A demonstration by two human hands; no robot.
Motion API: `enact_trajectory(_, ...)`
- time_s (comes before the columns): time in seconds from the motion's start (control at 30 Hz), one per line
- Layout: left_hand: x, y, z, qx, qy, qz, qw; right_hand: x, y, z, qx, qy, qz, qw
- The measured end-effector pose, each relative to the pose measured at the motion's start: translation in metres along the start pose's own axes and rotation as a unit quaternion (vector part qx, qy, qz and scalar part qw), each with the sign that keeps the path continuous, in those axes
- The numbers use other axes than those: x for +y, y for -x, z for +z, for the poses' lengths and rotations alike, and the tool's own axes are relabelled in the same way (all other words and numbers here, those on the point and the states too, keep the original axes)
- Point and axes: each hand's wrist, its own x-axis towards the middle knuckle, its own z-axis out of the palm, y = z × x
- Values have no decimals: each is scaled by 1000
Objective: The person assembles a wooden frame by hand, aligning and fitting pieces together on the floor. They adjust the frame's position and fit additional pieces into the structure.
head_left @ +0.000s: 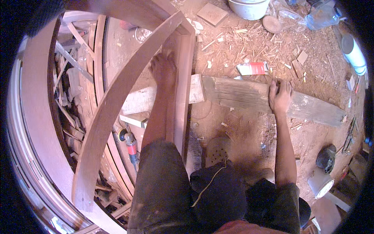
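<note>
A reddish-brown wooden frame (186,66) lies along my left side, with a curved wooden piece (117,87) arching across it. My left hand (163,70) is inside the angle where the two meet, its fingers curled close to the curved piece. What those fingers hold, if anything, is hidden. Farther right, a weathered grey plank (241,91) lies across the ground. My right hand (280,97) lies over it with fingers bent at its far edge. Just beyond those fingers is a red and white packet (252,68).
An angle grinder (131,148) lies beside the frame on the left, near stacked wood offcuts (72,128). Wood shavings (249,43) litter the ground ahead. A white bucket (249,8) stands at the far side, and a white container (320,185) lies at the right.
</note>
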Motion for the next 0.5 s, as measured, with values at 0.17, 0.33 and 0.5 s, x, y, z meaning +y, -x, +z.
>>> enact_trajectory(0.17, -22, -15, 11, 131, -31, 40, 990, -16, -1, -4, -26, 16, -5, 1000)
enact_trajectory(0.33, -3, -4, 1, -44, 7, 28, 999, 2, 5, 7, -18, 21, -1, 1000)
enact_trajectory(0.5, -1, 34, 0, 23, -4, 59, 998, -3, -1, 0, -23, 8, 4, 1000)
